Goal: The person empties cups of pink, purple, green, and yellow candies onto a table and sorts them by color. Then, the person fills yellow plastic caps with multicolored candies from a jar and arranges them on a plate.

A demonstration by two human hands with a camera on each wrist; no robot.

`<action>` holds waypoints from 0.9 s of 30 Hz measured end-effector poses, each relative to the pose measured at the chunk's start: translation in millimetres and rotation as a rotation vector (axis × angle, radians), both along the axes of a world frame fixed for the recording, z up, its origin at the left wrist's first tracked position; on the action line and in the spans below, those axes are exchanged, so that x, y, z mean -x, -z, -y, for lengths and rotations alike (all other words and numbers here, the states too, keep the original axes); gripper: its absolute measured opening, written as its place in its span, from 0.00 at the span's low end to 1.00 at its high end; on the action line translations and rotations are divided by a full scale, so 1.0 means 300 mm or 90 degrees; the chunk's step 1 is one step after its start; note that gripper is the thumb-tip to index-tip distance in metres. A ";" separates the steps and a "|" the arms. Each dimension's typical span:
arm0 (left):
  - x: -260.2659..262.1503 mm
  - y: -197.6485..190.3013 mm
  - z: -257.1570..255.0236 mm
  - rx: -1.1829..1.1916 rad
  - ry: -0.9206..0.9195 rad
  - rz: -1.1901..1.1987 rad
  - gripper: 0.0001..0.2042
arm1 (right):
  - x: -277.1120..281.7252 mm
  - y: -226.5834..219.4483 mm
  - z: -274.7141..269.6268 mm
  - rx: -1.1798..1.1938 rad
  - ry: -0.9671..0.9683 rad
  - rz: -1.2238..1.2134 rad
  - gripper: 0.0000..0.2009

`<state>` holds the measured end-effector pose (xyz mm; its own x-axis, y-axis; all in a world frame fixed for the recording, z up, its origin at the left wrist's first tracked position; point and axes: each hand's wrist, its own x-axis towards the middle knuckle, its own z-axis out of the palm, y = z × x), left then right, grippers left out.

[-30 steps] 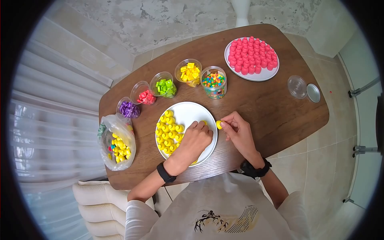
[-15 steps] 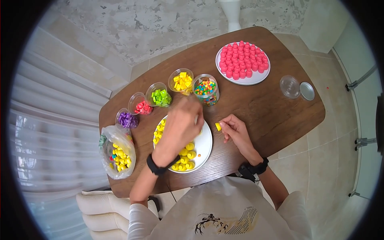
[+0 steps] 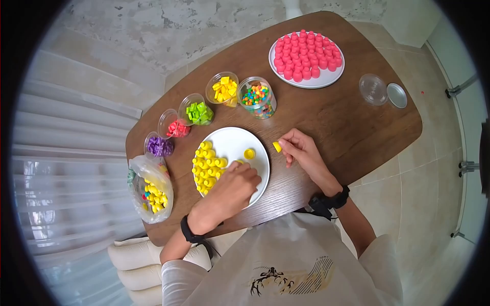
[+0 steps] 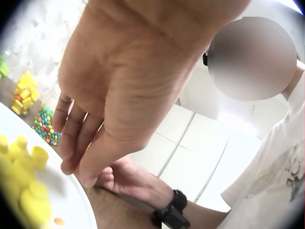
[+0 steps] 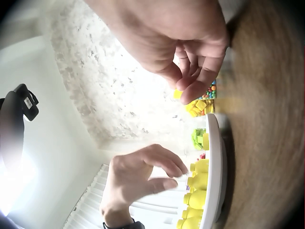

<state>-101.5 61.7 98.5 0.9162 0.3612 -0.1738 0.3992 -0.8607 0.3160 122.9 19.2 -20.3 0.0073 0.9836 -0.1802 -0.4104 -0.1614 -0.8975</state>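
My left hand (image 3: 232, 188) hovers over the white plate (image 3: 237, 135) in the head view. Its fingers are loosely bent, with a gap between thumb and fingertips and nothing held, as the right wrist view shows. Small yellow bottle-shaped pieces (image 3: 206, 163) stand in rows on the plate's left. Apart from them sits an open yellow cup-like piece (image 3: 249, 153). Just right of the plate, my right hand (image 3: 304, 153) pinches a small yellow cap-like piece (image 3: 277, 146) between thumb and forefinger. One orange candy (image 4: 58, 221) lies on the plate in the left wrist view.
Behind the plate stand a jar of coloured candies (image 3: 258, 104) and tubs of yellow (image 3: 224, 92), green (image 3: 198, 113), red (image 3: 177, 128) and purple pieces (image 3: 160, 147). A bag (image 3: 153, 196) holds more yellow pieces. Pink pieces (image 3: 301, 53) fill another plate, beside a clear lid (image 3: 373, 89).
My left hand lifted from the yellow piece at the plate's right, passed over the plate's far side, and came back lower, uncovering the cup-like piece. My right hand keeps its pinch.
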 end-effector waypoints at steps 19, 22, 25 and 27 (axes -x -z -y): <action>-0.068 -0.040 -0.114 -0.082 -0.106 0.159 0.09 | 0.007 -0.001 -0.002 0.005 -0.010 0.020 0.08; -0.144 -0.145 -0.266 -0.145 -0.172 0.261 0.09 | 0.007 0.008 -0.004 0.008 -0.024 0.028 0.08; -0.168 -0.140 -0.336 -0.248 -0.148 0.316 0.08 | 0.007 0.018 -0.009 -0.001 -0.022 0.036 0.08; -0.147 -0.066 -0.326 -0.219 -0.204 0.253 0.08 | 0.000 0.020 -0.010 -0.006 -0.006 0.034 0.07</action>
<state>-57.5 159.5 118.5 0.7233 0.6042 0.3342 0.5638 -0.7962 0.2193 123.0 22.1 -26.2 0.0077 0.9852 -0.1711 -0.3600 -0.1569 -0.9197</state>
